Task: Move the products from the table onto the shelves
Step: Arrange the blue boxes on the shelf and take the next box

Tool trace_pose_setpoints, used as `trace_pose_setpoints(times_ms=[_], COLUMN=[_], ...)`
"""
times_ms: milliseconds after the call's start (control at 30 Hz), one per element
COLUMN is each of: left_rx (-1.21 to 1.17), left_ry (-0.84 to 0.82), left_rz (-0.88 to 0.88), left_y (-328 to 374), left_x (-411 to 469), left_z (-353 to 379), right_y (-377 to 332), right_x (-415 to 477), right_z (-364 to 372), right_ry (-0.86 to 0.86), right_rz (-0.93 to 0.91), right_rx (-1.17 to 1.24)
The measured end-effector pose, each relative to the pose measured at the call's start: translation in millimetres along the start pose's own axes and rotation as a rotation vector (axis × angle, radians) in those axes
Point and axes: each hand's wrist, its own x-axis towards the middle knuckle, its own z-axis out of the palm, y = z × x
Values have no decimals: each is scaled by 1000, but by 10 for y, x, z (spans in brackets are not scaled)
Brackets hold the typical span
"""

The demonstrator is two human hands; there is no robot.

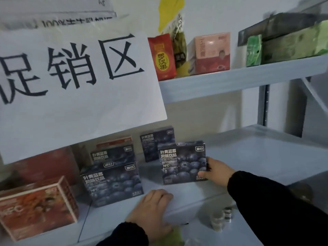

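Note:
My right hand grips the right edge of a dark blueberry drink box, which stands upright on the grey lower shelf. My left hand lies flat on that shelf's front edge, fingers spread, holding nothing. Left of the held box stand more blueberry boxes: one at the front, one behind it, and another further back. An orange-red drink box sits at the far left.
A large white paper sign hangs over the shelf's left half. The upper shelf carries a red carton, a pink box and green packages. Stacked coins lie below right. A steel upright stands at the right.

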Motion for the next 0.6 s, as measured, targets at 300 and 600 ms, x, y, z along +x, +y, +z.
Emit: trace_pose_setpoints(times_ms=[300, 600], left_rx=[-20, -53], left_ry=[25, 100], left_rz=[-33, -51], left_y=[0, 13], left_x=[-40, -18], left_z=[72, 30], right_y=[-28, 115], right_x=[908, 1196], right_z=[247, 415], right_ry=[-97, -19], right_rz=[-106, -224], right_rx=[8, -7])
